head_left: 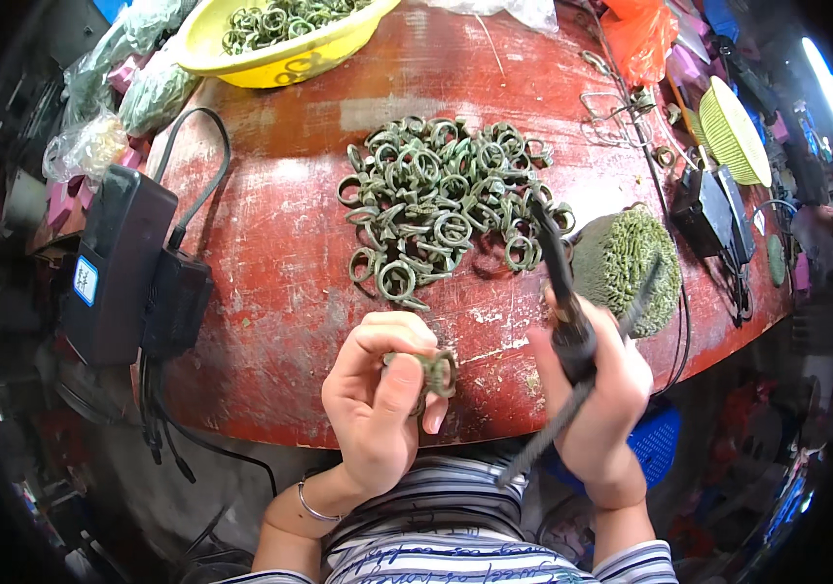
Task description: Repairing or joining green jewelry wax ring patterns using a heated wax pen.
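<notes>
My left hand is closed in a pinch on a small green ring, just above the table's near edge. To its right, my right hand is closed around a dark tool with a black handle and a long narrow end slanting up toward the pile. A thin grey rod crosses that handle at a slant; I cannot tell its kind or whether it is separate. Beyond both hands lies a loose pile of green rings. The tool's tip appears in front of the pile's right side; contact cannot be told.
A yellow basin of similar rings stands at the far left. Black power adapters with cables sit at the left edge. A rough, round green pad lies right of the pile. Farther right are a dark box and a yellow-green basket.
</notes>
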Demonstrator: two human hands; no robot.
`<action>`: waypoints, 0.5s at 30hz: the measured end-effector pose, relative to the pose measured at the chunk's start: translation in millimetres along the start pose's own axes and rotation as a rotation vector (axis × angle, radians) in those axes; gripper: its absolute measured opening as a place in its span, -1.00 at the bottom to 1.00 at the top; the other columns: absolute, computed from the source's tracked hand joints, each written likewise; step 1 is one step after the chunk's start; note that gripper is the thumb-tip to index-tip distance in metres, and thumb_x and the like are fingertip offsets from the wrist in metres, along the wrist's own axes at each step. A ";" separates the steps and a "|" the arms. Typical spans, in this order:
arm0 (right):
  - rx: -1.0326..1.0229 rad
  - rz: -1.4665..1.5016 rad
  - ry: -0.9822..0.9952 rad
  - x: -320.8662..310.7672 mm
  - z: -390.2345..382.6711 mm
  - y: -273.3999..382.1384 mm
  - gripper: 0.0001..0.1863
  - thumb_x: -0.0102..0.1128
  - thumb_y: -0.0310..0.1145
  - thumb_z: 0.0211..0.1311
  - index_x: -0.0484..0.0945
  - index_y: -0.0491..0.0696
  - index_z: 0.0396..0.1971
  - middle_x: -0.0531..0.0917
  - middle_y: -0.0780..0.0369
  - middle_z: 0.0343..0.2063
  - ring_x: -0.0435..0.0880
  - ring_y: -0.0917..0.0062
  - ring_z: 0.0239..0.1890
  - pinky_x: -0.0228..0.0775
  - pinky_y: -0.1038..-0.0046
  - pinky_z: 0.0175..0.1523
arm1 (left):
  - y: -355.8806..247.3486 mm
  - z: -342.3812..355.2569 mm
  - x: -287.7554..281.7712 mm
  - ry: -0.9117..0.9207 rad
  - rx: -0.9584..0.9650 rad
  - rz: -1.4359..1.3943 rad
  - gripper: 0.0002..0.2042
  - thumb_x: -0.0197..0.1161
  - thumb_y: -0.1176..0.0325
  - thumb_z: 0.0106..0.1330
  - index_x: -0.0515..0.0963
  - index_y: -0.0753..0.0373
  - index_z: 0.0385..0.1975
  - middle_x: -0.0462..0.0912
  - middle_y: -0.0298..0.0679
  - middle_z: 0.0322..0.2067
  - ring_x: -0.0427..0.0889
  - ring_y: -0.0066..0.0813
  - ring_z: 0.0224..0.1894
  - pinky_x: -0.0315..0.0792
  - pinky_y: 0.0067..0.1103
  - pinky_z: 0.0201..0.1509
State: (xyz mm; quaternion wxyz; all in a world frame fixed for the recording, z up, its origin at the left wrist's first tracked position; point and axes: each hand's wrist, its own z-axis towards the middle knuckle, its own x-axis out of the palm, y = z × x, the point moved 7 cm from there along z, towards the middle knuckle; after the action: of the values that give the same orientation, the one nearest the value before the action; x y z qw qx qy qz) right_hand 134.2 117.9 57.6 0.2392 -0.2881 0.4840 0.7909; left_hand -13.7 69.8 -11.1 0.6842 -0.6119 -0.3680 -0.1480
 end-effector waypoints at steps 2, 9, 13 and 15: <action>0.018 -0.004 0.030 15.3 15.8 -3.1 -0.71 0.25 -0.55 -0.04 0.49 -0.18 -0.24 0.51 0.14 -0.57 0.48 0.41 -0.57 0.33 0.52 -0.38 | -5.2 0.4 0.0 0.017 0.001 -0.056 -0.86 -0.02 0.40 0.32 0.34 0.35 -0.32 0.41 -0.07 -0.29 0.51 -0.49 -0.48 0.35 -0.74 -0.64; 0.066 -0.077 0.197 33.9 16.4 -13.7 -0.82 0.23 -0.51 -0.02 0.47 -0.19 -0.39 0.50 0.13 -0.66 0.48 0.43 -0.62 0.30 0.45 -0.45 | -2.2 -2.9 0.0 0.068 -0.029 -0.214 -0.89 0.14 0.50 0.21 0.39 0.37 -0.34 0.50 -0.06 -0.38 0.50 -0.54 -0.51 0.36 -0.75 -0.62; 0.434 0.390 0.292 25.5 1.1 -7.4 -0.89 0.23 -0.52 0.04 0.46 -0.16 -0.52 0.47 0.32 -0.78 0.38 0.79 -0.79 0.12 0.68 -0.73 | -3.3 -7.5 1.1 0.010 -0.099 0.184 -0.86 0.31 0.61 0.02 0.51 0.37 -0.42 0.53 -0.22 -0.41 0.50 -0.63 -0.50 0.34 -0.77 -0.56; 0.533 0.590 0.284 26.6 -6.8 -0.7 -0.86 0.24 -0.47 0.07 0.45 -0.14 -0.52 0.46 0.35 -0.80 0.36 0.81 -0.82 0.08 0.75 -0.75 | -15.6 -3.3 8.8 0.070 0.108 0.556 -0.78 0.34 0.62 -0.05 0.57 0.32 -0.35 0.55 -0.23 -0.38 0.54 -0.57 -0.43 0.41 -0.72 -0.43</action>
State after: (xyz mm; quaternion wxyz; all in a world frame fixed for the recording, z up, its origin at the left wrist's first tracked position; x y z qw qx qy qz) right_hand 117.1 114.7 36.4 -0.0006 -0.1714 0.7614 0.6252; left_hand -16.8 65.6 6.3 0.7426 -0.6464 -0.1698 0.0442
